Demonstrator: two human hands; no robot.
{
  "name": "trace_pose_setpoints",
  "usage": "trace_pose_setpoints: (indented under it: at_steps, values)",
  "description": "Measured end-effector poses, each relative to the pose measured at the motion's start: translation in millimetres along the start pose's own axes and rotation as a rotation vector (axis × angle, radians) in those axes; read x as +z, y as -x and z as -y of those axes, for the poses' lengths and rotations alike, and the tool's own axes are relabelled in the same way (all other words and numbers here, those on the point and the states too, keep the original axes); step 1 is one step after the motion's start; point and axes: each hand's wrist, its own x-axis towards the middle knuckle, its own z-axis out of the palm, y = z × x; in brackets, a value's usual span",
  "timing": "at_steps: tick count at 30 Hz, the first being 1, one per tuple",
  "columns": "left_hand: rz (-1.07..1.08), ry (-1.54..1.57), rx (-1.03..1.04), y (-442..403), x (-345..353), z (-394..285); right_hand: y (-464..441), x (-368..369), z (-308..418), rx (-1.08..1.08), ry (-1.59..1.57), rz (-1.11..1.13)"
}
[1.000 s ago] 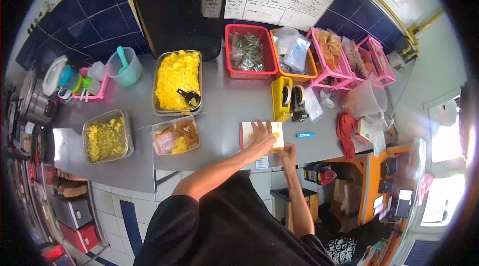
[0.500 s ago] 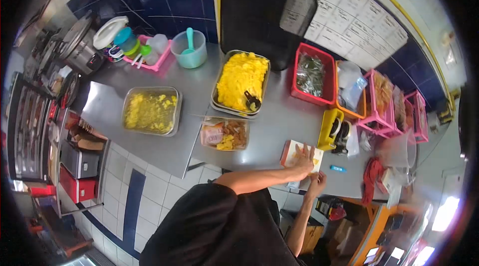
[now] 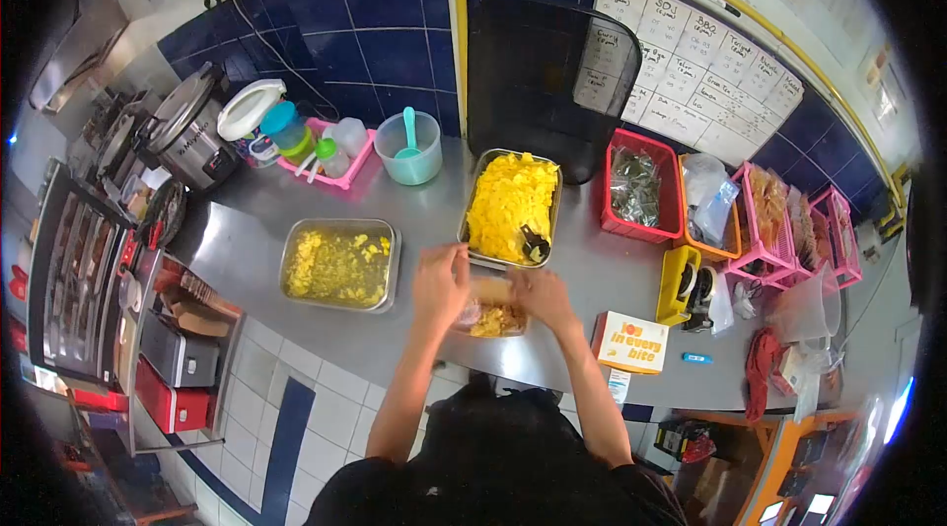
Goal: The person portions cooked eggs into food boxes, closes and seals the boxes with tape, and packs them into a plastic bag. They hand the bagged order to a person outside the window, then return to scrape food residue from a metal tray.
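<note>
My left hand [image 3: 441,281] is at the left of a small food container [image 3: 501,327], its fingers curled together. At the container's right is my right hand [image 3: 545,297], somewhat blurred, fingers also drawn in. A blurred tan strip [image 3: 491,290] spans between the hands at the container's far side; whether it is a lid or a wall I cannot make out. Browned food, yellow bits and a wrapped packet show inside. Just behind stands a metal tray [image 3: 463,220] heaped with scrambled egg [image 3: 511,203], a black scoop [image 3: 535,244] resting in it.
A clear tub [image 3: 392,291] with less egg sits left. To the right lie a white-and-orange carton [image 3: 631,342] and a blue marker-like item [image 3: 696,358]. Behind are a red basket [image 3: 643,227], a yellow holder [image 3: 675,307], pink baskets [image 3: 762,248] and a bucket [image 3: 412,167] holding a turquoise scoop.
Both hands have left the carton at the right and moved left to the food container. The carton now lies untouched, its printed face showing. The camera view has shifted.
</note>
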Motion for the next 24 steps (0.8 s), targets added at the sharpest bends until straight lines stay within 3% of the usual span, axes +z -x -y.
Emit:
trace_pose_setpoints:
  at_steps: [1,2,3,4,6,7,8,9,11,13,15,22,24]
  values:
    - [-0.005,0.001,0.005,7.4,9.4,23.2,-4.3,10.3,1.6,0.23,0.226,0.183]
    - [0.389,-0.087,-0.24,23.5,21.9,44.4,1.4,31.5,-12.6,0.226,0.232,0.178]
    - [0.777,-0.17,-0.481,37.5,30.9,54.9,14.6,60.9,-39.7,0.131,0.295,-0.007]
    - [0.763,-0.165,-0.469,60.0,36.7,52.0,22.0,79.6,-58.0,0.035,0.352,-0.201]
    - [0.414,-0.228,-0.407,102.7,46.9,37.6,30.3,91.0,-64.5,0.004,0.288,-0.356]
    - [0.424,-0.226,-0.398,103.6,52.3,41.0,36.6,94.9,-66.8,-0.014,0.221,-0.485]
    - [0.438,-0.031,-0.48,108.7,55.9,44.5,37.9,94.5,-73.1,0.051,0.353,-0.549]
    - [0.444,0.167,-0.56,108.1,58.9,43.9,39.1,87.0,-71.9,0.067,0.354,-0.555]
    - [0.439,0.145,-0.559,95.8,58.0,35.5,39.4,69.3,-69.7,0.329,-0.28,-0.322]
    - [0.552,0.21,-0.59,81.2,60.1,40.2,37.2,59.9,-77.4,0.261,-0.125,-0.402]
    - [0.564,0.2,-0.598,72.2,59.3,40.4,37.8,49.2,-82.3,0.364,-0.133,-0.341]
    - [0.731,0.003,-0.494,66.6,65.3,37.3,41.8,52.9,-80.9,0.428,0.016,-0.159]
    - [0.737,0.096,-0.548,65.8,66.8,39.6,41.8,57.2,-80.3,0.456,-0.021,-0.16]
